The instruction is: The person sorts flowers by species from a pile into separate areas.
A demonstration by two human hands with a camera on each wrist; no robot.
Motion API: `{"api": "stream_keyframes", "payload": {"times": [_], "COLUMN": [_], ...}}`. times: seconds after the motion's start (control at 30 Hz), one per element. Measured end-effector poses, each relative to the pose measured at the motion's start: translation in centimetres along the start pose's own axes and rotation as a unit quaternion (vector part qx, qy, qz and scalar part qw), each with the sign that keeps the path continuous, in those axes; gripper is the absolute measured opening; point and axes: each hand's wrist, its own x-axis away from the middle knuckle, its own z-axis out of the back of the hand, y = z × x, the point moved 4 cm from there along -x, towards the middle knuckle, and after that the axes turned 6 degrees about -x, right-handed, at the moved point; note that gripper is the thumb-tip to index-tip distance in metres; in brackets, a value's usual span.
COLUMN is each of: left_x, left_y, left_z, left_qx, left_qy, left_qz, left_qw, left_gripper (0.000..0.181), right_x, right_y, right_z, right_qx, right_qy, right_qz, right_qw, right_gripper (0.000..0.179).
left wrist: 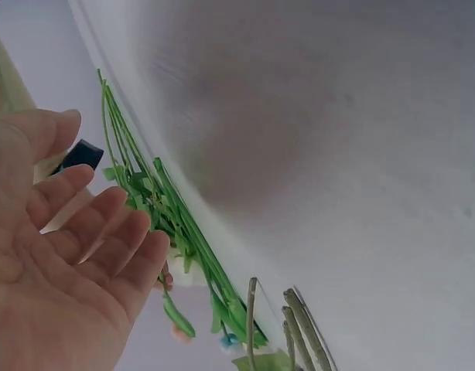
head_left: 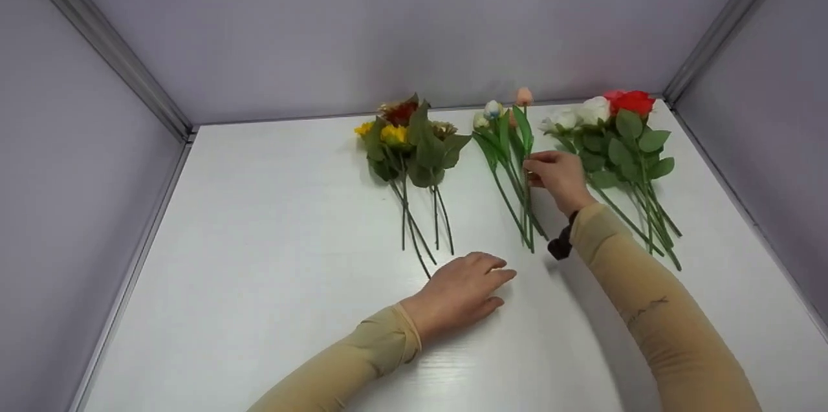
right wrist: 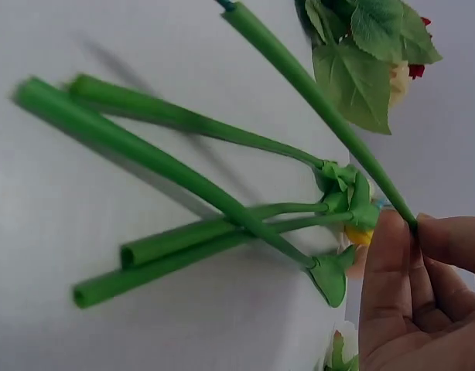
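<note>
My right hand (head_left: pixel 557 176) pinches the green stem of a pink tulip (head_left: pixel 524 97) between thumb and fingers. In the right wrist view that tulip stem (right wrist: pixel 319 108) slants up from the fingertips, raised off the table. Several more tulips (head_left: pixel 501 140), with pale and white-blue heads, lie just left of it, their stems crossing. My left hand (head_left: pixel 462 292) hovers over the table below the flower stems, holding nothing. Its fingers are relaxed and spread in the left wrist view, with the tulip stems (left wrist: pixel 199 239) beyond them.
A bunch of yellow and dark red flowers (head_left: pixel 414 134) with brown-green stems lies left of the tulips. Red and white roses (head_left: pixel 621 114) with broad leaves lie on the right. Grey panels (head_left: pixel 414 24) wall the white table (head_left: pixel 259 237) at the back and both sides.
</note>
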Motion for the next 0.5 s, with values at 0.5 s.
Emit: {"api": "stream_keyframes", "payload": {"times": [0.5], "left_x": [0.2], "left_y": [0.3], "left_z": [-0.4], "left_qx": [-0.024], "left_qy": [-0.020], "left_qz": [-0.009], "left_qw": [0.9995], "left_gripper": [0.055], "right_x": [-1.3], "right_y": [1.0], "right_z": [1.0], "right_qx": [0.098], "right_qy": [0.019], "right_qz": [0.011], "right_qw": [0.9950], "right_gripper": [0.035]}}
